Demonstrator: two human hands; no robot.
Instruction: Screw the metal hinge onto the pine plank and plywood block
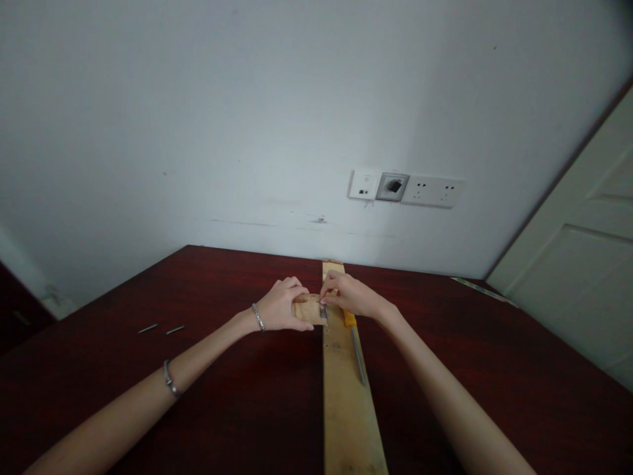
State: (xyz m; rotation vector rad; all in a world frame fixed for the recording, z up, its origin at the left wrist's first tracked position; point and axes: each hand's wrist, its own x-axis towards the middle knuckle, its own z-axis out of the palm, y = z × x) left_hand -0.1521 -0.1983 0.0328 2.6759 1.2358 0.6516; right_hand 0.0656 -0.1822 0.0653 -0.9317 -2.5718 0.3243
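Observation:
My left hand (281,305) is wrapped round a short wooden block (307,309), with its thumb along the near side. The block's right end meets a long pale wooden board (346,396) that runs away from me across the table. A small metal bracket (323,312) shows at the joint between block and board. Right above this bracket, my right hand (346,293) is closed in a pinch; what its fingertips hold is too small to make out. Partly under my right hand lies a screwdriver (357,349) with a yellow handle, its shaft resting along the board and pointing toward me.
Two thin screws or nails (175,330) lie on the left of the dark red table (237,409). Behind the table stands a white wall (247,132) with a row of sockets (428,191). A pale door (583,244) is at the right.

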